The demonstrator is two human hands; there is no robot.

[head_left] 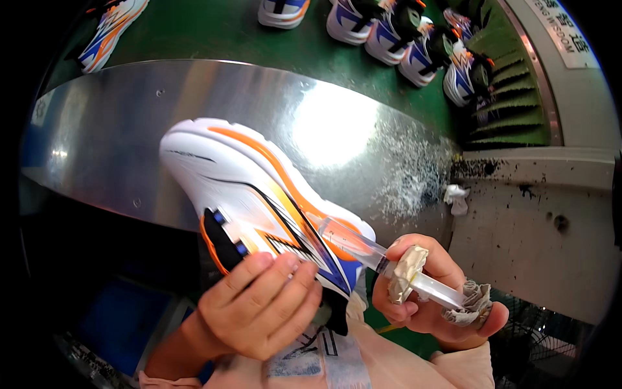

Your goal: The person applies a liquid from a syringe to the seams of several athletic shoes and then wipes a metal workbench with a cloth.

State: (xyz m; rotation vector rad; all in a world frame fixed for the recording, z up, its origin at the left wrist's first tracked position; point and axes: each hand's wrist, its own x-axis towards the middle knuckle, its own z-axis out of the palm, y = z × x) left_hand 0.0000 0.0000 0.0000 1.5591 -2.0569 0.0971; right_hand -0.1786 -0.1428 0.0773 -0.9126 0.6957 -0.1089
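A white sneaker (236, 172) with orange, blue and black trim is held on its side in front of me, its sole edge turned away and to the right. My left hand (262, 305) grips it at the near side, fingers closed over the upper. In my right hand (431, 295) is a clear plastic syringe (353, 243), its front end at the shoe's sidewall near the heel. Tape-like wrapping covers the syringe's finger flange (408, 272) and a crumpled grey wrap covers the plunger end (470, 303). Whether the tip touches the shoe I cannot tell.
A metal work ledge (246, 84) curves across behind the shoe, with whitish residue (414, 175) at its right. Beyond it, several similar sneakers (389, 39) stand on a green belt (194, 32), another sneaker (113, 32) at far left. White crumpled material (457, 198) hangs by the right-hand panel.
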